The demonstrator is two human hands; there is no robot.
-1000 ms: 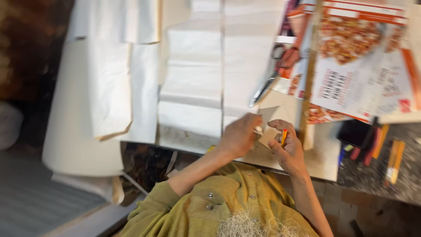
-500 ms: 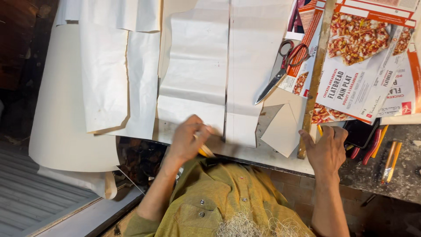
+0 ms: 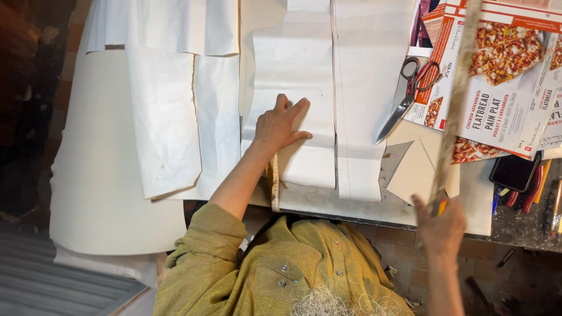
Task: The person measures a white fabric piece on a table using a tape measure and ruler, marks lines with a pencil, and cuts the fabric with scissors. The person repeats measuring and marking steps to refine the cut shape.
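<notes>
The right hand (image 3: pixel 440 225), nearest the body at the table's front edge, was closed around the lower end of a long wooden ruler (image 3: pixel 458 99) and what looked like an orange pencil, the ruler slanting away across the flattened food cartons (image 3: pixel 503 76). The left hand (image 3: pixel 280 124) lay well apart from it, open and flat with fingers spread on a strip of white paper (image 3: pixel 301 70), pressing it to the table (image 3: pixel 351 208). A measuring tape (image 3: pixel 274 181) hung beside the left wrist. Just beyond the right hand lay a folded beige card (image 3: pixel 415 169), then red-handled scissors (image 3: pixel 407 96) resting shut between paper and cartons; farther left, more white sheets (image 3: pixel 164 117) overlapped
</notes>
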